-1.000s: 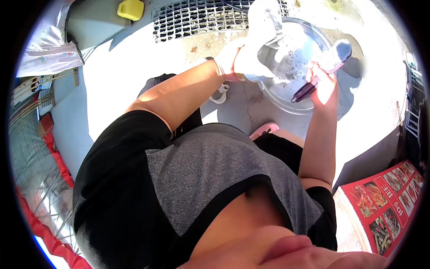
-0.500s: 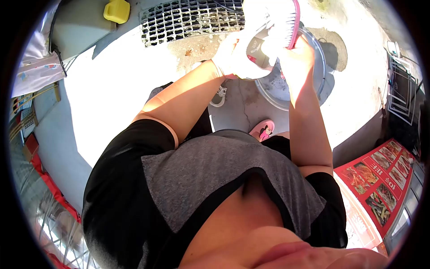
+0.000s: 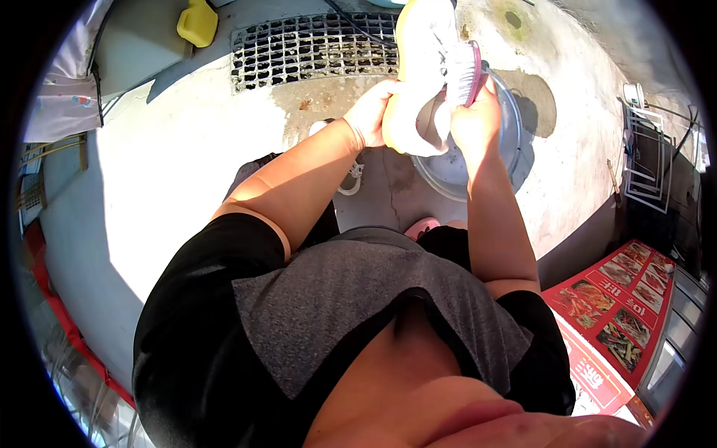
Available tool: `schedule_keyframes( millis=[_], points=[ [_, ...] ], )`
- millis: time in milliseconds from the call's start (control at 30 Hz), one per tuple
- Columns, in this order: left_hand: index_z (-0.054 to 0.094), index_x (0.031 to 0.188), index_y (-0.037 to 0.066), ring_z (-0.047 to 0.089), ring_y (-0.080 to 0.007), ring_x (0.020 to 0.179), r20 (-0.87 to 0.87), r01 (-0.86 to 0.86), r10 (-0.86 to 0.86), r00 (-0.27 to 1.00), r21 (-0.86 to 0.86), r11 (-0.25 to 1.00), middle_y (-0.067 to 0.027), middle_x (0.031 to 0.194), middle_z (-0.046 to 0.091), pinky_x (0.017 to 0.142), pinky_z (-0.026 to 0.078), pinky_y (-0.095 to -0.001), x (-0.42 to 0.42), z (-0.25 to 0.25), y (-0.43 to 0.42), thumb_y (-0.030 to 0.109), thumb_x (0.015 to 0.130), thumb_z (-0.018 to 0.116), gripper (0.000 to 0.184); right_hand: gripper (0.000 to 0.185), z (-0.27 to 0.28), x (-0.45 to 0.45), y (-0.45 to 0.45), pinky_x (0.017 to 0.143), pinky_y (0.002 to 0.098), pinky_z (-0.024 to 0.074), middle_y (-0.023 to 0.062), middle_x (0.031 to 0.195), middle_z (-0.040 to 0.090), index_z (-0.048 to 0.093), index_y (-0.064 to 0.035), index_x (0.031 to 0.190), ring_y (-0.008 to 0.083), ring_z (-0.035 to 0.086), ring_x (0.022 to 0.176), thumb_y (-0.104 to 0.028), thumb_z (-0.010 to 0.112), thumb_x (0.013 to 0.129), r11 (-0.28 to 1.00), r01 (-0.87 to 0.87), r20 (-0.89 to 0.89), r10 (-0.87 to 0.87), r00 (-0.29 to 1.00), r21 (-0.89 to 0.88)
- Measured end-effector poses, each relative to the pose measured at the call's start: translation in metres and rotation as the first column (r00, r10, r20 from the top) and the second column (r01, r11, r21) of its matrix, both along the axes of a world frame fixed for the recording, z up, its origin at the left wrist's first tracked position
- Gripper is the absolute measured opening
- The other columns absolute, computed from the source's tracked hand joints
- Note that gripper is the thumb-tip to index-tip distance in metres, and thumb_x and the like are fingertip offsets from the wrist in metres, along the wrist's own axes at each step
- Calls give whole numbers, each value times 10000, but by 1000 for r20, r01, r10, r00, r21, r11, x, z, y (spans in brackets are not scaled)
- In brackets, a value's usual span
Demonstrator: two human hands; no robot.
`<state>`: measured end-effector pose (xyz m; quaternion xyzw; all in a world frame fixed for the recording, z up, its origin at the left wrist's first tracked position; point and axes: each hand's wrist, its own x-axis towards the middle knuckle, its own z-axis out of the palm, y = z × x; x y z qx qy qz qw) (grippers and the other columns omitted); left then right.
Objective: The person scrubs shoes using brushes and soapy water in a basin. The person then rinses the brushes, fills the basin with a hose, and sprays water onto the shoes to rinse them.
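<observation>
A white shoe (image 3: pixel 431 56) with a yellowish sole is held up near the top of the view, its heel end toward me. My left hand (image 3: pixel 375 112) is closed around the heel side of the sole. In my right hand (image 3: pixel 478 123) is a pink scrub brush (image 3: pixel 473 73) with white bristles, which face the shoe's side and seem to touch it. Beneath both hands stands a round basin (image 3: pixel 509 153) with water or suds in it, partly hidden by the shoe and my right arm.
A metal floor grate (image 3: pixel 299 52) lies beyond my left hand, with a dark hose across its corner. A yellow jug (image 3: pixel 198 22) is at the upper left. At right are white wire racks (image 3: pixel 648 160) and a red food-picture board (image 3: pixel 609 313). Another white shoe (image 3: pixel 351 179) shows below my left forearm.
The shoe has turned from showing its inside opening to lying more lengthwise, sole edge to the left. The brush has shifted down and left along it. The whole view has tilted slightly.
</observation>
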<state>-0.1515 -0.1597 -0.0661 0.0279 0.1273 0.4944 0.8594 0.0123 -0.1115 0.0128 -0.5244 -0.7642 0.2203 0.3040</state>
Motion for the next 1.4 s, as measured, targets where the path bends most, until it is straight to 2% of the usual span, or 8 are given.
schedule_keyframes(
  millis=[167,500,667,800,1000,1100,1267,1400],
  points=[
    [512,1314,-15,591,-289,1136,7,-69,69,998,16,998,-166,1262,600,1004,463,-436,-3,1,-3,254,893,534,500,295,3,4,-6,859,349,506,86,1037,668,632,12,1116,213,653,933,42,601,825,836,-211,-743,-300,598,-507],
    [414,1382,-10,571,-232,1175,-450,61,57,891,245,968,-165,1277,572,1014,463,-368,-13,24,-3,196,821,766,694,594,-22,30,-37,1116,409,312,105,1339,522,448,-19,1365,259,451,1296,51,541,783,736,-343,-748,-322,581,-583],
    [434,1330,-57,604,-242,1114,-666,0,174,725,254,967,-183,1218,597,964,498,-362,-2,7,-10,125,771,796,691,340,-33,42,-51,758,289,494,94,1059,640,571,0,1166,173,618,932,49,595,830,724,-242,-659,-368,656,-645],
    [472,1289,-57,636,-221,1026,-782,-56,227,581,239,969,-158,1136,645,899,520,-340,-4,-3,-6,85,767,782,623,346,-20,36,-40,504,215,405,44,816,616,567,-9,1195,82,527,601,-3,591,850,753,-1,-456,-397,796,-658],
    [474,1315,-57,659,-224,988,-871,-96,162,464,133,987,-173,1126,658,849,536,-322,-12,8,-7,76,726,758,668,557,-4,8,-25,664,252,478,41,867,626,452,-50,1400,125,617,780,-75,630,873,917,-122,-453,-69,889,-380],
    [503,1297,-56,666,-221,964,-872,-90,143,467,114,989,-171,1110,664,828,540,-320,-8,0,-6,64,745,728,608,562,14,-12,-33,801,380,520,150,889,638,478,-332,1411,288,656,854,-199,645,891,967,-252,359,246,900,-31],
    [523,1285,-57,672,-206,921,-748,-122,128,651,63,991,-158,1092,672,783,543,-308,6,0,-10,27,776,665,535,495,12,-19,37,821,379,522,168,1049,665,505,-355,1385,329,664,919,-270,608,909,991,49,344,-4,939,-121],
    [549,1261,-49,671,-201,905,-649,-171,137,748,10,985,-145,1068,679,768,542,-308,-2,2,-9,1,785,631,485,512,-20,-18,17,856,365,509,174,1082,671,510,-332,1388,316,659,977,-244,612,894,890,-452,536,407,739,-52]
  ],
)
